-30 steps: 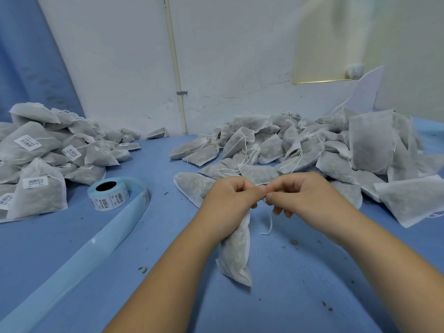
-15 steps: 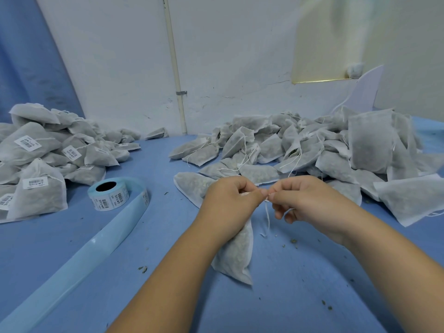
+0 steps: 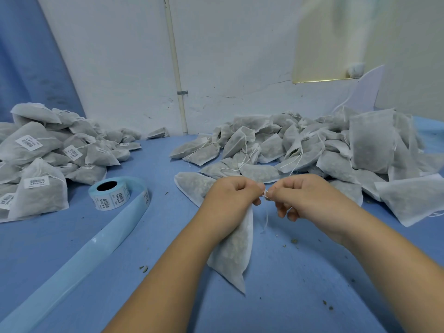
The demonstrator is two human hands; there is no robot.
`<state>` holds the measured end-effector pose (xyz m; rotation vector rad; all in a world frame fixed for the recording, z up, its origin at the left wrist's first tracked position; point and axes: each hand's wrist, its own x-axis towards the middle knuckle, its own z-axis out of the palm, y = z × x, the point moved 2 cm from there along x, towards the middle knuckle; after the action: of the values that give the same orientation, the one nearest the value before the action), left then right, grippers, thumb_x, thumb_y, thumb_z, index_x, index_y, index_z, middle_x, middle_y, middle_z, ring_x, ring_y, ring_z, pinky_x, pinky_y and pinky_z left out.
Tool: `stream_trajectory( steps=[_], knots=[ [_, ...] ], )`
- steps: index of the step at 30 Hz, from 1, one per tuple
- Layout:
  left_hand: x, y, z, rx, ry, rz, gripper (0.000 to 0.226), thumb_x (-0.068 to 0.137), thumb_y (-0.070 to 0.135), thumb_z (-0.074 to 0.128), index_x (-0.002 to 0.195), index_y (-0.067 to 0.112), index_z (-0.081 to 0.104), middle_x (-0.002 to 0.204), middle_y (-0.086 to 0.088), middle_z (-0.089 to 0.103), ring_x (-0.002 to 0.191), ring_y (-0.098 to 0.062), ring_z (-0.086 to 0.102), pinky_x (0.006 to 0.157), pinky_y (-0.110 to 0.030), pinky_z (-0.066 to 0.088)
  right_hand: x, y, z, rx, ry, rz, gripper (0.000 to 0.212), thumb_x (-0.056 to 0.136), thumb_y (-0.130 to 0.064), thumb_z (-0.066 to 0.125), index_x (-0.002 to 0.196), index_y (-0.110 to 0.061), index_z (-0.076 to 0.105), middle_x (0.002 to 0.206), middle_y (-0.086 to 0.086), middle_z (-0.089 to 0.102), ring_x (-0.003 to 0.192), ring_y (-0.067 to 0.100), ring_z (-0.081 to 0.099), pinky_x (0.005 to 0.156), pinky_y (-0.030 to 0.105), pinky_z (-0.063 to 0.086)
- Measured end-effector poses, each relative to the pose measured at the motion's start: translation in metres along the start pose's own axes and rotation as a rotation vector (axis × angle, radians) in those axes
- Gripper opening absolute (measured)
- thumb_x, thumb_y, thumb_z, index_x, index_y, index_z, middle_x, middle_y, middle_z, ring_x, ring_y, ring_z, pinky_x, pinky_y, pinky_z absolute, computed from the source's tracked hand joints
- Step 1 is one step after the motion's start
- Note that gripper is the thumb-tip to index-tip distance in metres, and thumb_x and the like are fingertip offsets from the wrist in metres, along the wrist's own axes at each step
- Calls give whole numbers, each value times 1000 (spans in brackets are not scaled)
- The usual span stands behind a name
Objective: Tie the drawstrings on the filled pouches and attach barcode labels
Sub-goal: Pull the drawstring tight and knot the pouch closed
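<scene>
Pouch (image 3: 234,251) hangs above the blue table (image 3: 300,296), neck gripped in the left hand (image 3: 228,200); right hand (image 3: 305,195) pinches its drawstring (image 3: 266,212) just beside; label roll (image 3: 109,195) lies left.

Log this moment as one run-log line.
step: tying drawstring | left hand: grips pouch top | right hand: pinches drawstring | label roll: untouched
</scene>
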<state>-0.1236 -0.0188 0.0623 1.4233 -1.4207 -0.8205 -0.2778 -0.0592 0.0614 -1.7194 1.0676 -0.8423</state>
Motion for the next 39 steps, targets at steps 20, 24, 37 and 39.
stream_trajectory(
  steps=[20, 24, 37, 39],
  knots=[
    [-4, 3, 3, -317, -35, -169, 34, 92, 23, 64, 58, 20, 65, 52, 11, 57, 45, 0, 51, 59, -25, 37, 0, -1, 2, -158, 159, -294, 13, 79, -19, 72, 69, -26, 67, 53, -14, 45, 51, 6, 40, 51, 19, 35],
    [-3, 0, 1, -340, -5, -185, 31, 91, 23, 66, 60, 18, 65, 56, 10, 59, 45, -1, 51, 57, -23, 38, 0, 0, 3, -174, 153, -335, 7, 78, -25, 69, 72, -28, 69, 54, -14, 43, 52, 4, 39, 51, 15, 33],
    [-1, -4, 5, -328, 43, -137, 23, 89, 23, 70, 66, 17, 71, 75, 6, 73, 78, 3, 67, 81, -21, 44, -1, 1, 6, -295, 263, -405, 18, 81, -21, 70, 70, -35, 74, 54, -15, 54, 51, 1, 45, 50, 11, 34],
    [-1, -5, 6, -323, 46, -135, 24, 89, 23, 70, 66, 18, 72, 75, 7, 74, 76, 5, 67, 80, -21, 45, -1, 1, 6, -317, 297, -392, 18, 81, -19, 70, 67, -30, 74, 54, -16, 55, 51, 0, 47, 51, 10, 36]
  ],
)
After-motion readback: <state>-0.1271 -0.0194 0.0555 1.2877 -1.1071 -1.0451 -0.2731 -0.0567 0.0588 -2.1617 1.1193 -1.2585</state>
